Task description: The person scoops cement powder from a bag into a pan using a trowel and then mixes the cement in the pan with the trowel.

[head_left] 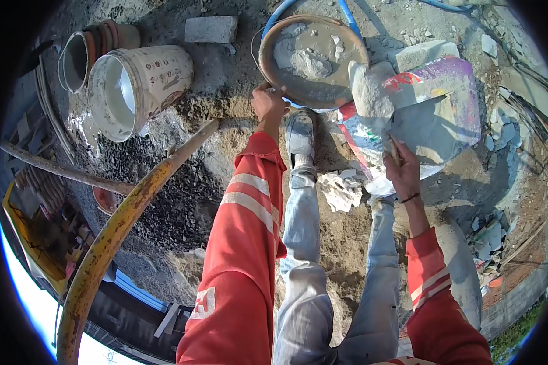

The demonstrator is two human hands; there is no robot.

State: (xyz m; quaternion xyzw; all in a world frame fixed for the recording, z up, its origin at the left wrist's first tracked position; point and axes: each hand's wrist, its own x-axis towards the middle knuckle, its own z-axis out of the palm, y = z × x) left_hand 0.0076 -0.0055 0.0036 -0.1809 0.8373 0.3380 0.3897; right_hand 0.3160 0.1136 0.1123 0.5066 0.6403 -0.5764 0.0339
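My left hand [270,102] is closed at the near left rim of a round brown basin [265,68], which holds wet grey mix with a heap of pale powder [311,63]. My right hand [403,171] grips the handle of a trowel [395,151]. Grey cement powder [371,94] covers the trowel's blade, which hangs between the basin's right side and an opened cement bag [467,91]. Purple, red and white printing shows on the bag, and grey powder lies inside it.
A white bucket [167,72] lies on its side at left, beside stacked pots [123,36]. A grey block [211,29] sits behind them. A rusty yellow curved pipe [125,222] crosses the left. Crumpled white paper [341,190] lies between my feet, with rubble [490,237] at right.
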